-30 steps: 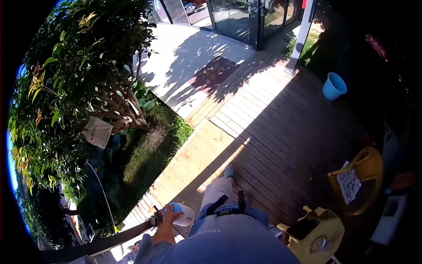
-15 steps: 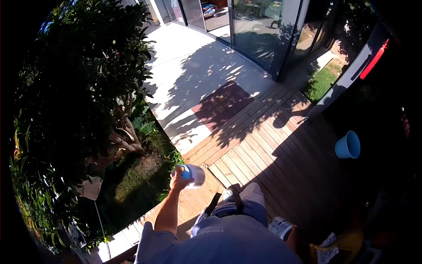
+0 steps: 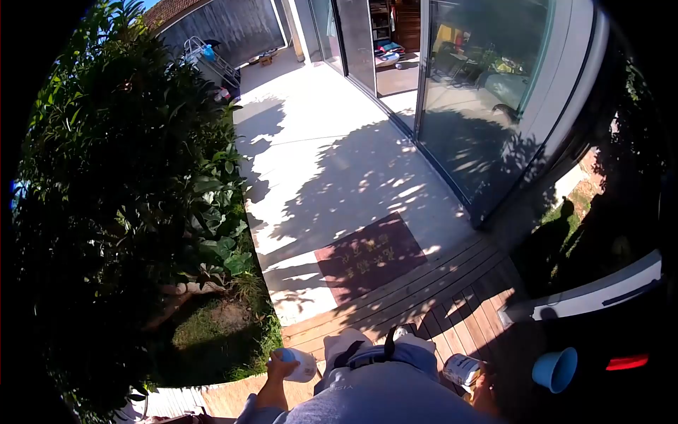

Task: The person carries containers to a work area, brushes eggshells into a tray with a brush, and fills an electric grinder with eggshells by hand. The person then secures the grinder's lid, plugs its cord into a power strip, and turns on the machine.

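Observation:
At the lower left, my left hand point(image 3: 280, 369) is closed around a whitish, translucent tub point(image 3: 302, 367) with a bluish part near my fingers. The tub is held out beside my left hip, tilted. My right hand point(image 3: 484, 393), partly in shadow, is closed on a white can with a dark printed label point(image 3: 462, 369), held by my right hip. Its fingers show only in part. What either container holds cannot be made out.
A dark red doormat point(image 3: 371, 258) lies on the pale patio point(image 3: 304, 184) ahead. A wooden step point(image 3: 452, 268) crosses before it. Glass sliding doors point(image 3: 487, 92) stand partly open at right. Bushes point(image 3: 141, 198) line the left. A blue bucket point(image 3: 554, 370) sits at the lower right.
The view has tilted up and moved forward toward the doormat and doors. My left hand with the tub has come closer to my body; the can in my right hand shows more fully.

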`<action>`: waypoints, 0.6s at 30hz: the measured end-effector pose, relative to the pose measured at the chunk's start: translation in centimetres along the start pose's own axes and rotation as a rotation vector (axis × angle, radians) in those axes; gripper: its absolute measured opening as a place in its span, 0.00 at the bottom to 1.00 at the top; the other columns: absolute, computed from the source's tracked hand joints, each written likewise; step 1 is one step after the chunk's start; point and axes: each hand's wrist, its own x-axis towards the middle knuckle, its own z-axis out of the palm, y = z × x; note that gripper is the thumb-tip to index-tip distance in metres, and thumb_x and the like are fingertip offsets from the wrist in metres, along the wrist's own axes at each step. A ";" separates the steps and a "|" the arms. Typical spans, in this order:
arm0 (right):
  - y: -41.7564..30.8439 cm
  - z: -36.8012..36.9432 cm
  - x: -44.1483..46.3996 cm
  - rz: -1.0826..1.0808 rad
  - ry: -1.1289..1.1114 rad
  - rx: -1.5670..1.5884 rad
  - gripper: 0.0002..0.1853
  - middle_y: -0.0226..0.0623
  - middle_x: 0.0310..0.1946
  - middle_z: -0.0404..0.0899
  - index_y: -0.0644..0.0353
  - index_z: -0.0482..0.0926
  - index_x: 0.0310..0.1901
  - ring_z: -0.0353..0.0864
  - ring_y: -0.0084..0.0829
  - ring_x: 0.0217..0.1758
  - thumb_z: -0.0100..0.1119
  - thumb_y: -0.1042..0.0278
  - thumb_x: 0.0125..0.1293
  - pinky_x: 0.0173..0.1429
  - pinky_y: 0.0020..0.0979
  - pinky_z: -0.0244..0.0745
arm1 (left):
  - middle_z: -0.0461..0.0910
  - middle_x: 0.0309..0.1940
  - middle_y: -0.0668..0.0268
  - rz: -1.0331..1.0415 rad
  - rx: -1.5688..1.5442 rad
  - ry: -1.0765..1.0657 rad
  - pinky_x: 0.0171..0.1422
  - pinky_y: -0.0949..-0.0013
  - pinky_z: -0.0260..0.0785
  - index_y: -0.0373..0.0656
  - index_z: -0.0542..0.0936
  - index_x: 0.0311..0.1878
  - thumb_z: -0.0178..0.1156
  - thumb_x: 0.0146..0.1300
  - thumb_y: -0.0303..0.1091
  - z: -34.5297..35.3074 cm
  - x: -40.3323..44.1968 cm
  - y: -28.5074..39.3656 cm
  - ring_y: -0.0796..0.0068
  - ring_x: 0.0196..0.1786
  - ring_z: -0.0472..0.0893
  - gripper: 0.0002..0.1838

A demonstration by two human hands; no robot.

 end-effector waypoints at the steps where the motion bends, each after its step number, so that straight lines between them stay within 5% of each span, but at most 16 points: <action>1: -4.9 0.2 1.2 -0.034 0.013 -0.006 0.53 0.48 0.67 0.69 0.62 0.68 0.66 0.71 0.45 0.67 0.79 0.40 0.41 0.70 0.43 0.67 | 0.54 0.73 0.42 -0.083 -0.044 -0.037 0.74 0.53 0.62 0.51 0.36 0.79 0.81 0.31 0.57 0.9 0.5 -0.1 0.43 0.74 0.60 0.78; 3: -13.5 3.1 4.0 -0.135 0.184 -0.141 0.59 0.50 0.68 0.67 0.60 0.63 0.70 0.68 0.47 0.70 0.82 0.41 0.37 0.72 0.46 0.64 | 0.53 0.74 0.43 -0.180 -0.146 -0.089 0.75 0.52 0.61 0.51 0.35 0.79 0.82 0.32 0.55 2.2 1.2 0.5 0.44 0.75 0.59 0.78; 5: -19.9 7.3 9.7 -0.334 0.090 0.067 0.63 0.55 0.70 0.62 0.58 0.58 0.73 0.65 0.53 0.71 0.80 0.38 0.38 0.73 0.48 0.62 | 0.53 0.74 0.43 -0.250 -0.149 -0.119 0.75 0.52 0.61 0.51 0.35 0.79 0.82 0.32 0.55 2.8 2.5 3.5 0.44 0.74 0.59 0.78; 7: -30.9 8.8 5.2 -0.182 0.149 -0.185 0.57 0.53 0.70 0.64 0.61 0.61 0.72 0.67 0.51 0.71 0.77 0.39 0.44 0.73 0.44 0.64 | 0.53 0.74 0.43 -0.287 -0.152 -0.133 0.75 0.52 0.61 0.51 0.36 0.79 0.82 0.32 0.55 3.5 5.8 7.7 0.44 0.74 0.59 0.77; 9: -38.8 12.0 4.0 -0.278 0.117 -0.192 0.56 0.55 0.70 0.65 0.59 0.61 0.72 0.67 0.53 0.70 0.75 0.38 0.46 0.73 0.46 0.64 | 0.53 0.74 0.43 -0.297 -0.158 -0.129 0.75 0.52 0.61 0.52 0.36 0.79 0.82 0.32 0.54 4.3 10.8 13.7 0.44 0.74 0.60 0.77; 10: -41.0 15.6 6.2 -0.307 0.186 -0.214 0.53 0.55 0.67 0.68 0.61 0.63 0.70 0.69 0.55 0.69 0.69 0.32 0.50 0.71 0.45 0.65 | 0.53 0.74 0.43 -0.289 -0.161 -0.127 0.75 0.52 0.61 0.52 0.36 0.79 0.82 0.32 0.54 4.6 13.8 17.4 0.45 0.74 0.60 0.77; 13: -51.8 19.6 0.9 -0.326 0.156 -0.341 0.52 0.57 0.61 0.74 0.61 0.67 0.69 0.76 0.49 0.64 0.72 0.33 0.48 0.70 0.41 0.68 | 0.53 0.74 0.43 -0.230 -0.174 -0.073 0.75 0.52 0.61 0.52 0.36 0.79 0.82 0.33 0.54 5.3 24.9 28.8 0.45 0.74 0.60 0.77; 14: -56.1 19.8 -4.3 -0.304 0.040 -0.470 0.49 0.48 0.71 0.64 0.59 0.67 0.68 0.65 0.46 0.73 0.54 0.24 0.57 0.73 0.44 0.62 | 0.53 0.74 0.43 -0.196 -0.178 -0.028 0.75 0.52 0.61 0.52 0.36 0.79 0.82 0.33 0.53 5.6 29.5 32.9 0.45 0.74 0.60 0.77; 15: -60.8 21.6 -8.0 -0.203 0.049 -0.537 0.47 0.47 0.72 0.62 0.59 0.67 0.69 0.64 0.45 0.73 0.56 0.28 0.59 0.74 0.43 0.60 | 0.53 0.74 0.43 -0.172 -0.189 0.040 0.75 0.52 0.61 0.52 0.36 0.79 0.82 0.33 0.53 5.6 34.2 37.1 0.45 0.74 0.60 0.77; 18: -66.3 30.0 -3.4 -0.247 0.027 -0.552 0.47 0.46 0.73 0.61 0.58 0.66 0.69 0.63 0.45 0.74 0.58 0.28 0.58 0.75 0.42 0.59 | 0.57 0.73 0.45 0.042 -0.255 0.096 0.73 0.51 0.62 0.55 0.40 0.79 0.81 0.32 0.52 -7.1 33.5 54.8 0.43 0.73 0.63 0.74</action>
